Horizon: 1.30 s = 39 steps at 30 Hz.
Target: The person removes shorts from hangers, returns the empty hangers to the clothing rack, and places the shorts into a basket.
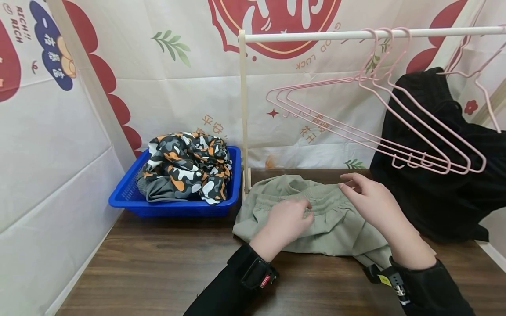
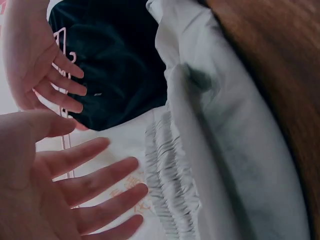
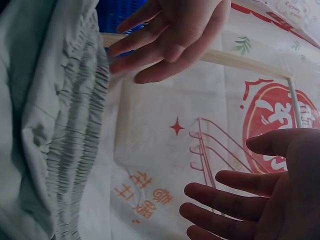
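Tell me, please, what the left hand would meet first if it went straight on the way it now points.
Most likely the gathered waistband of the green garment, though the depth between them is hard to judge.

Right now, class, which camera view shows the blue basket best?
The head view: the blue basket shows its rim and front there. The right wrist view catches only part, behind the left hand; the left wrist view, none.

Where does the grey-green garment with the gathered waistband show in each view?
Head: grey-green garment just right of centre, lower half, on the table.
Left wrist: grey-green garment mostly in the right half, top to bottom.
Right wrist: grey-green garment along the left edge, full height.
Shared landmark: pink hangers.
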### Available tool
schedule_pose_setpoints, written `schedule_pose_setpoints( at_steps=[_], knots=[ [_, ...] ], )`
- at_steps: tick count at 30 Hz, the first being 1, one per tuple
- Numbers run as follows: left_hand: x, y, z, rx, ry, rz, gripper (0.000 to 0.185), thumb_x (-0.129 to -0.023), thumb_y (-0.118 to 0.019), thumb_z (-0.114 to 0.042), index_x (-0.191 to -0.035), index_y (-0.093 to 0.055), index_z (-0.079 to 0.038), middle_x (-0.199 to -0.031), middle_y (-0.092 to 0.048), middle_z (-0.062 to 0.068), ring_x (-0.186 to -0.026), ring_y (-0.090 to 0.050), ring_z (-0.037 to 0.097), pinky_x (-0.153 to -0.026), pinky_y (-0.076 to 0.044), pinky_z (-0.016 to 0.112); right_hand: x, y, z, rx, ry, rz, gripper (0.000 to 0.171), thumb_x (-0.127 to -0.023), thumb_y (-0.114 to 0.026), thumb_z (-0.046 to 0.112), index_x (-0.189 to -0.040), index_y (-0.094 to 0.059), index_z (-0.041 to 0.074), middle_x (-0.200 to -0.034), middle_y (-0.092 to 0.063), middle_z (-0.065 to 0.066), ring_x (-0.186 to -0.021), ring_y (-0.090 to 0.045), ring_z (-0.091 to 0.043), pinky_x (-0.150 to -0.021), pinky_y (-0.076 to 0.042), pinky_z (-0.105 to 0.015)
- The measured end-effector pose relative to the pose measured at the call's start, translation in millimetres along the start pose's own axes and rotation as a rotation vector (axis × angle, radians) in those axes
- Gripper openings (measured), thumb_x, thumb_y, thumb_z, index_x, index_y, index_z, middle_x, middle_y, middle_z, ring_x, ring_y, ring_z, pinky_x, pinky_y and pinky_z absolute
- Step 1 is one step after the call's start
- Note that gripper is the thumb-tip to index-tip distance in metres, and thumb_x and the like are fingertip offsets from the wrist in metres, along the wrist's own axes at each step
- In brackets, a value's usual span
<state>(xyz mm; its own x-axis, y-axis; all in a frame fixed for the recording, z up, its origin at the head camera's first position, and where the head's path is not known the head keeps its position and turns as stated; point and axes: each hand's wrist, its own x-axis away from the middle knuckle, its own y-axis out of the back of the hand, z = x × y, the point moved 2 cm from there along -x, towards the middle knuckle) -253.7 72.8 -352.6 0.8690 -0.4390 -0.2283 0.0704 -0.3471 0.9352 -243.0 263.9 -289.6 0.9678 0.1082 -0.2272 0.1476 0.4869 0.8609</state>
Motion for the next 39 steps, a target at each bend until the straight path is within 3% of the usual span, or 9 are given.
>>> schedule_pose_setpoints(
  at_steps=[5,11,17,23,29,35,39],
  knots=[
    [-1.3,-11.9,-4.7,-0.049,-0.011,0.122,0.035,-0.097,-0.053,-0.042,-0.126,-0.064,-0.025,-0.119,-0.065,-0.005,-0.104,-0.063,0.015,-0.077,-0.052,0.034,-0.3,-3.4,-3.5,0.011,0.001,0.016,0.054,-0.102,-0.042,0.046,-0.132,-0.054,0.002,-0.115,-0.064,-0.021,-0.1,-0.061,-0.037,-0.077,-0.046,-0.052],
    [-4.7,-28.7,-6.7,-0.15,-0.038,0.179,0.049,-0.094,-0.055,-0.052,-0.136,-0.057,-0.026,-0.131,-0.058,-0.002,-0.115,-0.057,0.018,-0.087,-0.049,0.035,0.1,-7.1,-7.4,0.008,-0.013,0.034,0.056,-0.102,-0.041,0.047,-0.133,-0.053,0.002,-0.117,-0.063,-0.021,-0.102,-0.06,-0.038,-0.077,-0.046,-0.053],
    [-6.8,-40.2,-0.9,-0.161,-0.027,0.288,0.086,-0.075,-0.061,-0.077,-0.147,-0.041,-0.037,-0.15,-0.038,0.001,-0.133,-0.039,0.034,-0.098,-0.041,0.053,0.1,-10.1,-11.3,-0.006,-0.019,0.057,0.056,-0.102,-0.041,0.047,-0.134,-0.052,0.002,-0.119,-0.063,-0.022,-0.104,-0.06,-0.039,-0.078,-0.047,-0.053],
    [-6.6,-42.0,1.7,-0.172,0.011,0.407,0.107,-0.062,-0.072,-0.077,-0.152,-0.027,-0.042,-0.159,-0.021,0.001,-0.142,-0.022,0.041,-0.097,-0.037,0.063,-2.2,-17.1,-15.4,0.017,-0.024,0.118,0.06,-0.102,-0.041,0.049,-0.137,-0.049,0.0,-0.123,-0.059,-0.026,-0.108,-0.058,-0.043,-0.081,-0.047,-0.055],
    [-11.4,-50.0,4.1,-0.207,-0.003,0.422,0.116,-0.057,-0.082,-0.069,-0.152,-0.021,-0.046,-0.16,-0.018,0.002,-0.141,-0.022,0.043,-0.095,-0.038,0.065,-4.6,-30.3,-20.6,0.067,0.046,0.242,0.07,-0.1,-0.046,0.052,-0.141,-0.043,-0.005,-0.133,-0.05,-0.032,-0.118,-0.049,-0.05,-0.088,-0.042,-0.062],
    [-15.6,-56.9,6.5,-0.231,-0.01,0.418,0.115,-0.058,-0.085,-0.062,-0.152,-0.021,-0.047,-0.161,-0.015,0.003,-0.141,-0.016,0.049,-0.094,-0.04,0.064,-4.7,-39.3,-26.4,0.074,0.08,0.255,0.067,-0.1,-0.049,0.047,-0.141,-0.043,-0.006,-0.137,-0.047,-0.031,-0.121,-0.046,-0.05,-0.092,-0.039,-0.064],
    [-18.5,-57.7,9.3,-0.184,0.006,0.42,0.116,-0.057,-0.087,-0.06,-0.152,-0.02,-0.049,-0.162,-0.009,0.004,-0.14,-0.012,0.052,-0.094,-0.039,0.065,-5.3,-41.2,-27.8,0.071,0.086,0.263,0.068,-0.1,-0.05,0.047,-0.141,-0.042,-0.006,-0.136,-0.048,-0.031,-0.12,-0.047,-0.05,-0.091,-0.039,-0.063]
  ],
)
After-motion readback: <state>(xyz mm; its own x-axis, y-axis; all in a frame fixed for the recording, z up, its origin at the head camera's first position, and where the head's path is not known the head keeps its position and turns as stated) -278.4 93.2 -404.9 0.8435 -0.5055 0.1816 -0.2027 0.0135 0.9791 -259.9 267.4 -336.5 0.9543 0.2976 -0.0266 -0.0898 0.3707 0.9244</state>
